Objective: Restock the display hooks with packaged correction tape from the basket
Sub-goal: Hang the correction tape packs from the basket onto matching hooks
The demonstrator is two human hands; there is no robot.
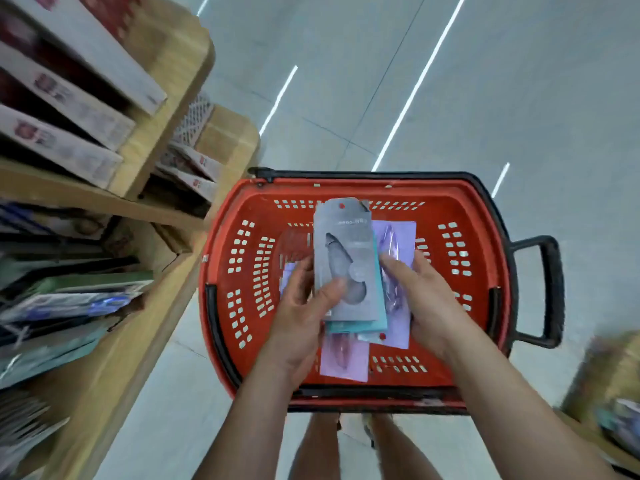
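Observation:
A red plastic basket (460, 306) stands on the floor below me. My left hand (301, 323) grips a small stack of correction tape packs, a grey pack (343, 251) on top and a teal one (379, 317) under it, thumb across the front. My right hand (426, 299) reaches into the basket with its fingers on a lilac pack (394, 237) beside the stack; whether it grips that pack is unclear. Another lilac pack (344, 358) lies on the basket floor under the stack.
A wooden shelving unit (162, 174) with boxed and packaged stationery fills the left side. The basket's black handle (550, 292) sticks out to the right. A second display corner (609, 386) shows at lower right. My legs stand just behind the basket on grey floor tiles.

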